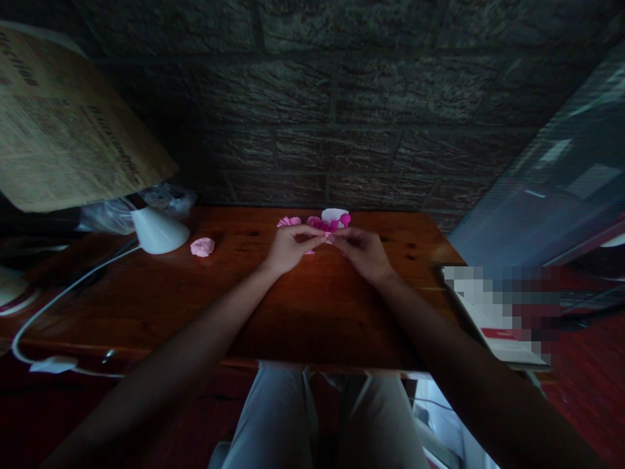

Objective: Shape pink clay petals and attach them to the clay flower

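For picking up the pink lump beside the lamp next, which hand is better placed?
Likely the left hand: it is nearer the pink lump, while the right hand is farther off. Both pinch a small pink piece, so the left should release first.

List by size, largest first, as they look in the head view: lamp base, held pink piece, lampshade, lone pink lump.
1. Lampshade
2. Lamp base
3. Lone pink lump
4. Held pink piece, partly hidden

The left hand [291, 249], the right hand [365, 253] and both forearms [209, 335] were bare; the trousers [277, 420] were pale greyish, with folds.
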Motion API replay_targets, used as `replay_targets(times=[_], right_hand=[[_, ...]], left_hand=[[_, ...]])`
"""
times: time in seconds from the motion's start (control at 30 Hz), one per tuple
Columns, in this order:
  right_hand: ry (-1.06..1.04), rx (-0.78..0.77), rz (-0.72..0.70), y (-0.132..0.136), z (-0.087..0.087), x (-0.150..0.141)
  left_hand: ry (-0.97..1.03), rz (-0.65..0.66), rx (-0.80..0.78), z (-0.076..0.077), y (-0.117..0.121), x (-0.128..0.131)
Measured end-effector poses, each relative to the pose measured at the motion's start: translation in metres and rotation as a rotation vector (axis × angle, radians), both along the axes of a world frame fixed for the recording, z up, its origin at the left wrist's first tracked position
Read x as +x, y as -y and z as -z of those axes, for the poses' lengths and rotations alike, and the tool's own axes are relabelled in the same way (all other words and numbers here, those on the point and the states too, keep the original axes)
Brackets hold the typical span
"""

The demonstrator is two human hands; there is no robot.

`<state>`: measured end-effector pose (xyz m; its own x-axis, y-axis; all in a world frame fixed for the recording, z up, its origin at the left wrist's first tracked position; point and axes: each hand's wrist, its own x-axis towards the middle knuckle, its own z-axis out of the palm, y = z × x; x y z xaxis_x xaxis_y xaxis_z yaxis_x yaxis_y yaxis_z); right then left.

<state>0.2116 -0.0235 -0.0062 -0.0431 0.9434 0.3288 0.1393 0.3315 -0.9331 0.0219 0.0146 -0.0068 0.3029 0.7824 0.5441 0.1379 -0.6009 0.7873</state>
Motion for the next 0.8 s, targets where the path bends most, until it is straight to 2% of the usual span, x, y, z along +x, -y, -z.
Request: replay_targets(times=[0.3, 0.53, 0.8], right_hand=[[0.001, 0.068, 0.014, -0.001, 0.004, 0.0], [-0.003, 0.104, 0.099, -0.003, 0.01, -0.005], [0.083, 0.162, 0.116, 0.001, 0.01, -0.005]], left_hand=[[0.055, -0.037, -0.021, 0.003, 0.002, 0.002], [0.074, -0.038, -0.029, 0.004, 0.004, 0.004], [0.064, -0.064, 0.013, 0.006, 0.003, 0.003]])
